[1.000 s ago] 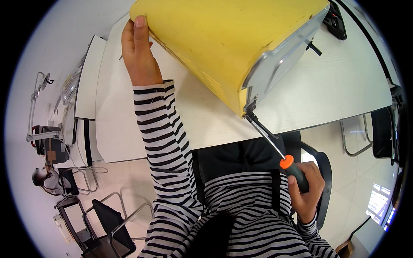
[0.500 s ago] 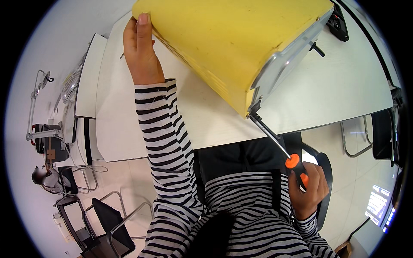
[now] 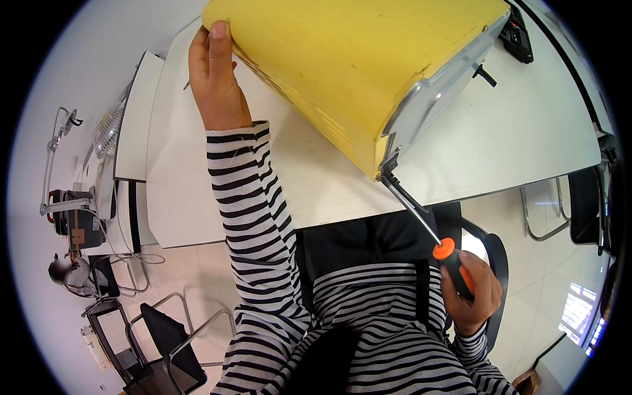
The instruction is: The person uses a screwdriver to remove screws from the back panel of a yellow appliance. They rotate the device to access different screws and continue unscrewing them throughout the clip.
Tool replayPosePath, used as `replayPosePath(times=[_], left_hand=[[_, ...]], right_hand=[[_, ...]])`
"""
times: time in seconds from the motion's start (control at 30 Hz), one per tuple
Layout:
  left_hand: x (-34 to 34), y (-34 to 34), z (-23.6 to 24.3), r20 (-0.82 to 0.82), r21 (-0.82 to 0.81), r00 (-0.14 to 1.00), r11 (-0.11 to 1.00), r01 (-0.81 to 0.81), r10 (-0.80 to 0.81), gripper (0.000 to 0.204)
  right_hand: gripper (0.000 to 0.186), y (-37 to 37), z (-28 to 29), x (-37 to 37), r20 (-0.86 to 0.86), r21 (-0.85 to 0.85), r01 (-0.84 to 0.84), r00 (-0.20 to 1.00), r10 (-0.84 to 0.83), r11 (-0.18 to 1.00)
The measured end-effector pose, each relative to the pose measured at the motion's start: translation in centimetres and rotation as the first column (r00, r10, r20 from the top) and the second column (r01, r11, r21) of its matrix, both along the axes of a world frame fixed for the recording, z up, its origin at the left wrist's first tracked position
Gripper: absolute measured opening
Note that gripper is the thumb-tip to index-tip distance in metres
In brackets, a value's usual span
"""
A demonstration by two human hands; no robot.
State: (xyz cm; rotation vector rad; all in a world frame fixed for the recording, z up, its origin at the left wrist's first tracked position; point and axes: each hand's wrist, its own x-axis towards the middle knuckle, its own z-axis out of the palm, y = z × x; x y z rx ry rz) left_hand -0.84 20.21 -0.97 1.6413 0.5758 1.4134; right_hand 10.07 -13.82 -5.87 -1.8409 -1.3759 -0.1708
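A large yellow-cased appliance point(image 3: 329, 66) with vent slots and a silver end panel point(image 3: 428, 108) is tilted on the white table; I cannot tell its exact kind. At its upper left, my left hand point(image 3: 220, 79) grips the edge, thumb along the casing and the other fingers partly hidden. My right hand point(image 3: 474, 293) is wrapped round the orange and black handle of a screwdriver point(image 3: 454, 266). Its metal shaft runs up to the near lower corner of the casing, beside a black plastic part point(image 3: 393, 172). The tip's exact contact is hidden there.
The white table point(image 3: 316, 191) ends just in front of my lap. A black tool case point(image 3: 517, 39) lies at the far right, near a black knob or foot point(image 3: 485, 75) on the appliance. Chairs point(image 3: 168, 336) stand on the left, with another person point(image 3: 79, 276) beyond.
My right hand and the screwdriver handle have shifted slightly left and up, with the handle turned a little. The left hand and the appliance stay in place.
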Motion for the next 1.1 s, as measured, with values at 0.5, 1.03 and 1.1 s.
replayPosePath(times=[0.5,1.03,1.1], left_hand=[[0.5,0.0,-0.5,0.023,-0.027,1.000,1.000,-0.001,0.002,0.056],[-3.2,-23.9,-7.4,-0.182,-0.491,0.859,0.801,0.342,-0.479,0.020],[-2.6,-24.4,-7.3,-0.072,-0.552,0.763,0.663,0.506,-0.642,0.025]], right_hand=[[0.029,-0.5,-2.4,-0.1,-0.660,0.290,-0.151,-0.747,0.083,0.945],[0.034,-0.7,-2.7,-0.8,-0.434,0.301,-0.059,-0.897,0.082,0.952],[0.034,-1.0,-3.0,-1.3,-0.326,0.303,-0.055,-0.944,0.049,0.951]])
